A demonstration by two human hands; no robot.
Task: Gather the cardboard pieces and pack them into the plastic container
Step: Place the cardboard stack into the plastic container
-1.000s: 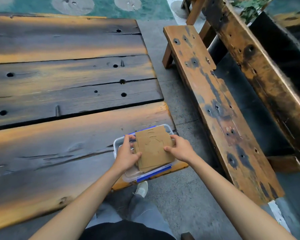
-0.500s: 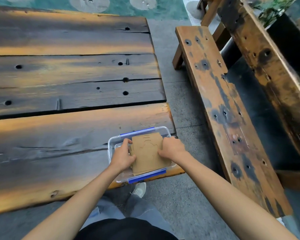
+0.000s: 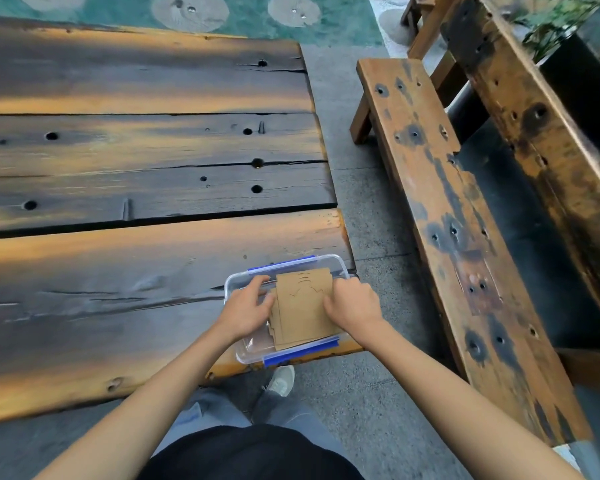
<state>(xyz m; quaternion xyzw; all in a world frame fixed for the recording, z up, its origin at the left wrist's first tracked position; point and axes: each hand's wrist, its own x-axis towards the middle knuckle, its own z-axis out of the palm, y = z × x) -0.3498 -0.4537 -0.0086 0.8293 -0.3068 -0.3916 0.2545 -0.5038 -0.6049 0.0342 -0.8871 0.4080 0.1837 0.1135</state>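
A clear plastic container (image 3: pixel 329 262) with blue clips sits on the near right corner of the wooden table. A stack of brown cardboard pieces (image 3: pixel 302 306) with cut-out lines lies inside it, the top sheet flat and slightly skewed. My left hand (image 3: pixel 246 308) grips the stack's left edge, fingers curled over it. My right hand (image 3: pixel 354 303) presses on the stack's right edge, knuckles up. Both hands rest inside the container's rim. The lower sheets are mostly hidden under the top one.
The table (image 3: pixel 136 289) is made of dark, weathered planks with holes and cracks. A long wooden bench (image 3: pixel 458 237) runs along the right, with a gap of grey paving between. My legs and a white shoe (image 3: pixel 283 381) show below the table edge.
The cardboard stack has settled lower and flatter into the container. My right hand has slid further over its right edge. The view has shifted, so everything sits slightly lower in frame.
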